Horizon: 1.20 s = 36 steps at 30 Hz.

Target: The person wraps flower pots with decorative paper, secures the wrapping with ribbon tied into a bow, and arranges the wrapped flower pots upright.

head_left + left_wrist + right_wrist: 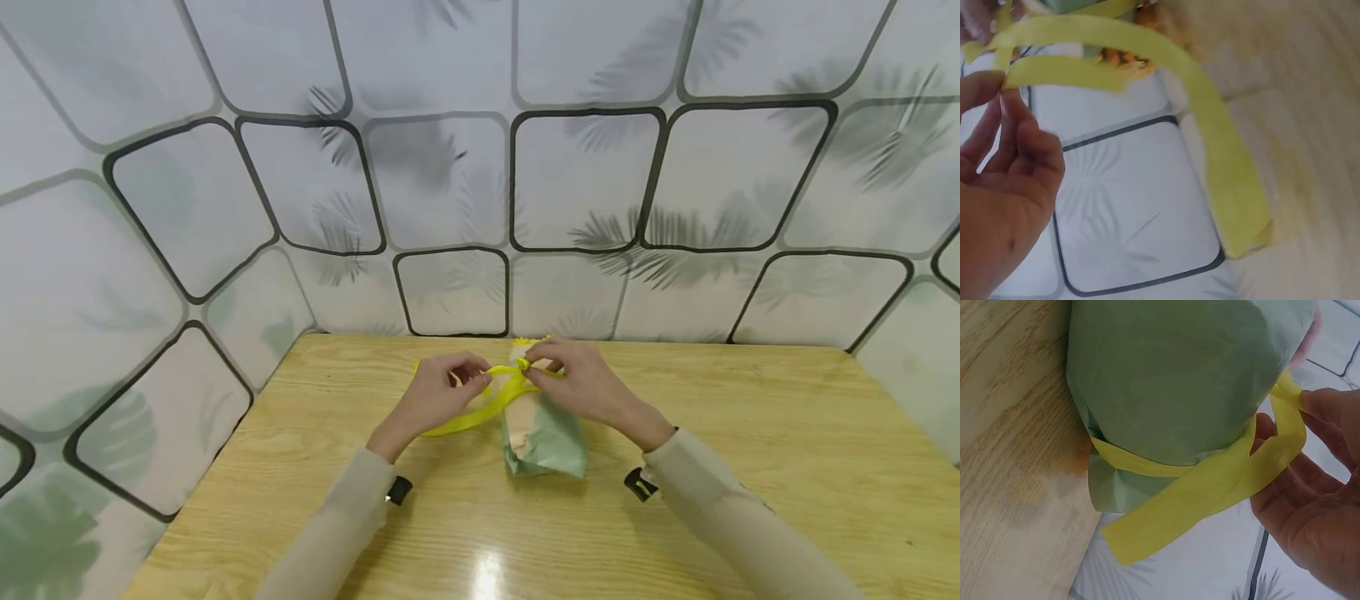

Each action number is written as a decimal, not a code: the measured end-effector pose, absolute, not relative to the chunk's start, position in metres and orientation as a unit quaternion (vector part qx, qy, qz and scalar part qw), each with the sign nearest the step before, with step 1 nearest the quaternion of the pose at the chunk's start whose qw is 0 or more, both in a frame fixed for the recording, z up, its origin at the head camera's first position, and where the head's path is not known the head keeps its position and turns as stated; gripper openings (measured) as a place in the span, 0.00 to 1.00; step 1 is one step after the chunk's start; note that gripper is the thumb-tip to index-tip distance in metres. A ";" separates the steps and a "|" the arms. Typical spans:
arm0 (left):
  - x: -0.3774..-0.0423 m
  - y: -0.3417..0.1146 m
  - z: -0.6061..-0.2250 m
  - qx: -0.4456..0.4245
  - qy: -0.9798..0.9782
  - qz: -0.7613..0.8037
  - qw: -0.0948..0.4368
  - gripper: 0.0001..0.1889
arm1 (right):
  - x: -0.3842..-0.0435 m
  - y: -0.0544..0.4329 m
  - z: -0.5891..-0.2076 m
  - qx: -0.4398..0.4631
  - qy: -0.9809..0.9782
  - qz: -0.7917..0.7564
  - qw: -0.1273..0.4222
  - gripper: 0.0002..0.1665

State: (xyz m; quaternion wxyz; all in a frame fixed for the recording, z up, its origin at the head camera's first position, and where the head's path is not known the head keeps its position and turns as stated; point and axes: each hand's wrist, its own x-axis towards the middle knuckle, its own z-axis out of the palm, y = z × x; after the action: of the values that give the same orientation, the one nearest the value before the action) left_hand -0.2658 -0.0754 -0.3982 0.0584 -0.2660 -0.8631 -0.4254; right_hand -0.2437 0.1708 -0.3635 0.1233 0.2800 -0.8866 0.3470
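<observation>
A paper-wrapped package [551, 442], pale green with a beige-pink side, rests on the table in front of me. A yellow ribbon [472, 419] goes round its narrowed far end. My left hand [438, 387] pinches one stretch of the ribbon between thumb and fingertip, left of the package. At the ribbon's crossing, my right hand [577, 379] pinches it with thumb and fingers. In the right wrist view, a loop of ribbon [1285, 440] passes by the fingers, and a loose end lies across the green paper [1172, 381]. Another long tail [1222, 169] arcs away in the left wrist view.
The pale wooden table [337, 517] meets a patterned wall covering [450, 183] at its back edge and sides. Dark wrist devices [399, 490] show under both sleeves. Jagged yellow bits [525, 340] stick out beyond the package's far end.
</observation>
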 end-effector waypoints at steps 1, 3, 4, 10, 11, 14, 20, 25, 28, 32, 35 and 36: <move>-0.264 -0.078 -0.395 -0.262 -0.862 -0.431 0.043 0.06 | -0.244 0.171 -0.363 0.269 -0.890 0.348 0.122 0.08; -0.262 -0.084 -0.387 -0.258 -0.858 -0.445 0.001 0.08 | -0.244 0.171 -0.362 0.253 -0.895 0.350 0.117 0.08; -0.260 -0.086 -0.383 -0.257 -0.854 -0.452 -0.024 0.08 | -0.244 0.171 -0.361 0.246 -0.896 0.350 0.116 0.09; -0.255 -0.096 -0.369 -0.301 -0.812 -0.471 -0.167 0.07 | -0.244 0.172 -0.359 0.228 -0.900 0.353 0.115 0.08; -0.254 -0.096 -0.369 -0.313 -0.810 -0.461 -0.183 0.07 | -0.245 0.172 -0.359 0.228 -0.901 0.351 0.118 0.08; -0.253 -0.098 -0.375 -0.347 -0.810 -0.417 -0.223 0.05 | -0.246 0.173 -0.361 0.229 -0.902 0.345 0.121 0.08; -0.250 -0.096 -0.384 -0.389 -0.816 -0.324 -0.278 0.04 | -0.244 0.174 -0.363 0.224 -0.906 0.342 0.113 0.09; -0.249 -0.096 -0.385 -0.399 -0.814 -0.292 -0.303 0.03 | -0.244 0.174 -0.363 0.229 -0.902 0.344 0.124 0.08; -0.248 -0.098 -0.379 -0.384 -0.825 -0.276 -0.310 0.06 | -0.244 0.173 -0.363 0.236 -0.897 0.350 0.129 0.07; -0.246 -0.091 -0.369 -0.347 -0.860 -0.291 -0.234 0.05 | -0.244 0.172 -0.364 0.240 -0.894 0.360 0.114 0.07; -0.247 -0.076 -0.364 -0.307 -0.887 -0.325 -0.112 0.06 | -0.244 0.172 -0.364 0.241 -0.892 0.369 0.105 0.07; -0.248 -0.070 -0.365 -0.295 -0.892 -0.333 -0.078 0.08 | -0.244 0.171 -0.363 0.241 -0.891 0.370 0.104 0.07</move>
State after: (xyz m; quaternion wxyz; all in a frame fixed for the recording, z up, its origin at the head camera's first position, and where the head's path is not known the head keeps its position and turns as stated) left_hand -0.2475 -0.0700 -0.3650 -0.0777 -0.2947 -0.8925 -0.3326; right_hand -0.2440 0.1714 -0.3635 0.1043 0.2405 -0.8911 0.3705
